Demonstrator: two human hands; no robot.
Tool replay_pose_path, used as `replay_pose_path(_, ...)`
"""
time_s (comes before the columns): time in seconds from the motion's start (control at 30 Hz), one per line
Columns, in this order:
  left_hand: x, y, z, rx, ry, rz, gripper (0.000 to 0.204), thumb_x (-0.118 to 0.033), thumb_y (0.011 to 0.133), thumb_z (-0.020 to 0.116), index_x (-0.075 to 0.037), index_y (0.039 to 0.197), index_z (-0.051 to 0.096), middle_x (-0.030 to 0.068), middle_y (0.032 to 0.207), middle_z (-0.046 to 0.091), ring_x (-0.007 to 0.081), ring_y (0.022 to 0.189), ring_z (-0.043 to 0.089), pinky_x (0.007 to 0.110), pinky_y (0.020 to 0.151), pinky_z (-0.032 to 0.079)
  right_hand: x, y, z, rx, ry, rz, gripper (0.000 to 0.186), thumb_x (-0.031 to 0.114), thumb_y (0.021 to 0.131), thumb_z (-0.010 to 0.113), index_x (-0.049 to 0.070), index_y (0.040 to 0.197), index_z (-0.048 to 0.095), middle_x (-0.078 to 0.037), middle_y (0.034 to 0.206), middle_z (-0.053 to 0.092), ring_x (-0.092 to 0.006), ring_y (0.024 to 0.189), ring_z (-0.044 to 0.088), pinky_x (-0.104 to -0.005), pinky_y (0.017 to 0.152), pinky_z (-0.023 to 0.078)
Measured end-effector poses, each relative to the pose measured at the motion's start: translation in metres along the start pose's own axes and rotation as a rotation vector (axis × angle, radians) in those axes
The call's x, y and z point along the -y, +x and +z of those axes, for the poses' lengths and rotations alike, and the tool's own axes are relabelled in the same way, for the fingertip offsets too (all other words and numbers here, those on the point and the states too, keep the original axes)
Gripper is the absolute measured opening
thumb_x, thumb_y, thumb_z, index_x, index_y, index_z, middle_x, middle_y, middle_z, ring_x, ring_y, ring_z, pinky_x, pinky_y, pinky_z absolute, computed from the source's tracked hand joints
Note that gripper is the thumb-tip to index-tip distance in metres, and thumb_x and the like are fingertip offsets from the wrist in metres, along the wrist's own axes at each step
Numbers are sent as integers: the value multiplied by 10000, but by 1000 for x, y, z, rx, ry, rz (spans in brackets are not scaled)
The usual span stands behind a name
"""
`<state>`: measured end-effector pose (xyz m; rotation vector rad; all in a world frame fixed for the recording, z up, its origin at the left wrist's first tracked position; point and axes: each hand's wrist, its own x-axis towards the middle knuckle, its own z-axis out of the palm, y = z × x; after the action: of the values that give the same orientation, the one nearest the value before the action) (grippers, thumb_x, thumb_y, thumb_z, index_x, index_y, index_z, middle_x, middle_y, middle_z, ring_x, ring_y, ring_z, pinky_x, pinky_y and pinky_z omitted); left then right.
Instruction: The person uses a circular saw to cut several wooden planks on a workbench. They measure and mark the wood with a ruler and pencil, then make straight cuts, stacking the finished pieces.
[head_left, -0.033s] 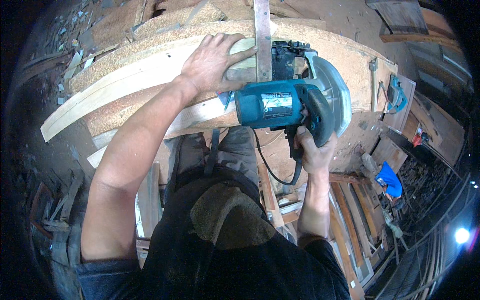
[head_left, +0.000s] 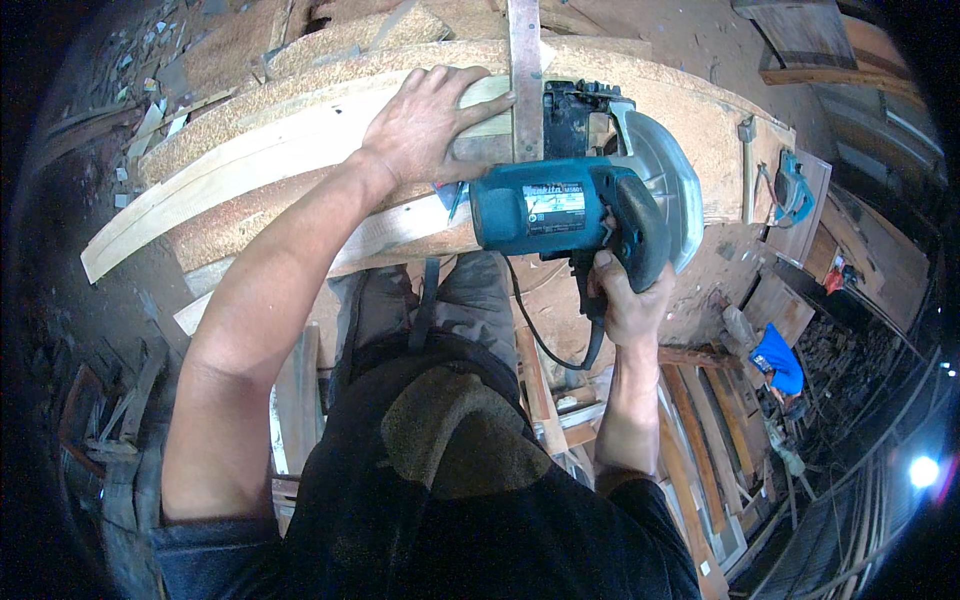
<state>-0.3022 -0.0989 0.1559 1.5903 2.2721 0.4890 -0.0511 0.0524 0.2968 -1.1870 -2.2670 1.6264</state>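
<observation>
My right hand grips the rear handle of a teal circular saw. The saw lies across the work with its silver blade guard to the right; the blade itself is hidden. My left hand presses flat on a pale wooden board, fingers spread. Its index fingertip meets the edge of a worn straight strip, which runs away from me along the left side of the saw's black base. Beneath my left wrist, a thin blue object lies partly covered.
A rough particle board lies under the pale board. On the right sits another teal tool, seen only in part. The saw's black cord loops down near my legs. Loose planks and a blue cloth-like item lie at the lower right.
</observation>
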Motion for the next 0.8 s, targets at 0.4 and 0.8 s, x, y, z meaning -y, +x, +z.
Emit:
replay_pose_path(0.4, 2, 2, 0, -19, -1, 7, 962, -424, 673, 842, -338, 1553, 464, 124, 1545, 426, 333, 1391, 435, 482, 1160, 364, 26, 24, 10, 37, 167, 82, 296, 21, 900, 671, -23, 1190, 633, -13, 833, 635, -72, 654, 565, -247, 581, 455)
replay_pose_path(0.8, 1, 2, -13, 69, -6, -32, 747, -493, 799, 766, -280, 1485, 560, 111, 1516, 466, 274, 1382, 439, 405, 1185, 360, 41, 59, 20, 28, 177, 41, 295, 28, 909, 662, -36, 1194, 619, -46, 721, 595, -129, 529, 550, -270, 495, 448)
